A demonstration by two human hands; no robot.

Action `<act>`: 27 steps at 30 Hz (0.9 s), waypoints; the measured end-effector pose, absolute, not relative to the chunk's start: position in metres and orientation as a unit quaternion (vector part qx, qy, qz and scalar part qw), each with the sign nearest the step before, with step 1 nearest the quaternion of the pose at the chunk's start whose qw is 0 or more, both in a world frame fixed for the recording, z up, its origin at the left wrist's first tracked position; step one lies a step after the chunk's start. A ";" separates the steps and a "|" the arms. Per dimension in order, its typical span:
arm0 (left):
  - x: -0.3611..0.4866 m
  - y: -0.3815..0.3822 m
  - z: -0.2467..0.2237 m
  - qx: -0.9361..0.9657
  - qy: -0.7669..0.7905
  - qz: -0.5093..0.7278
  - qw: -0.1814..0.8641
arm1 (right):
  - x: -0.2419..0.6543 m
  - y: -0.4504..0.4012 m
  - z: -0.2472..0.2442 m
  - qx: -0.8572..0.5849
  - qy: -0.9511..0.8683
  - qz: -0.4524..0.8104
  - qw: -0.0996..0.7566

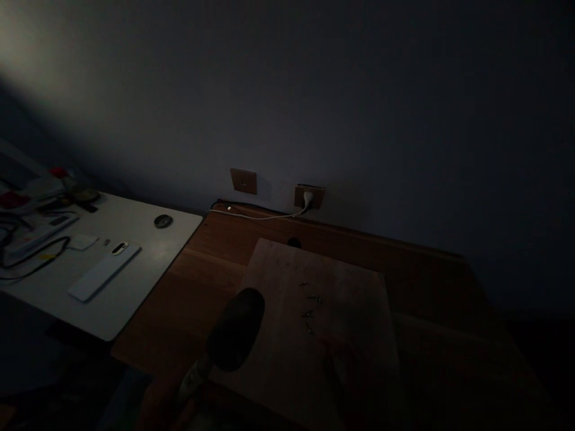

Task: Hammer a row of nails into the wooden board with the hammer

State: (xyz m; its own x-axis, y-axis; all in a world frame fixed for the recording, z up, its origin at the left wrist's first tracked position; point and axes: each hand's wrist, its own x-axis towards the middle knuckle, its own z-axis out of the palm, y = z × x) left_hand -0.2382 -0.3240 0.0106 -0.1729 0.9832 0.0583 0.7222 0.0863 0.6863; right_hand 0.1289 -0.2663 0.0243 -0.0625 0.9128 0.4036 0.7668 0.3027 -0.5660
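Observation:
My left hand (pixel 168 401), at the bottom edge, is closed around the handle of a mallet (pixel 236 329) with a dark, thick, rounded head. The mallet's head is raised over the near left edge of a wooden board (pixel 278 353). Several small metal screws or nails (pixel 307 313) lie scattered on the board's middle; which kind is too dark to tell. My right hand (pixel 344 362) is low over the board, just nearer to me than these pieces. Deep shadow covers its fingers, and whether anything is between them cannot be made out.
Beneath the board is a brown wooden table (pixel 193 299). To the left, a white table (pixel 139 287) bears a phone (pixel 105 272), a round dark tin (pixel 163 221) and tangled cables (pixel 36 263). A white plug (pixel 308 197) sits in the wall socket, its cord running along the table's back edge.

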 end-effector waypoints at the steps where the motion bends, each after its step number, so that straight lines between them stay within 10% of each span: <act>1: -0.240 -0.314 0.009 0.607 0.707 0.300 0.205 | 0.131 -0.253 0.024 -0.577 -0.728 0.100 0.356; 13: -0.244 -0.238 0.035 0.706 0.641 0.182 0.240 | 0.107 -0.122 0.023 -0.528 -0.814 0.175 0.169; 27: -0.248 -0.229 0.041 0.612 0.640 0.220 0.409 | 0.068 -0.077 0.029 -0.529 -0.775 0.259 0.229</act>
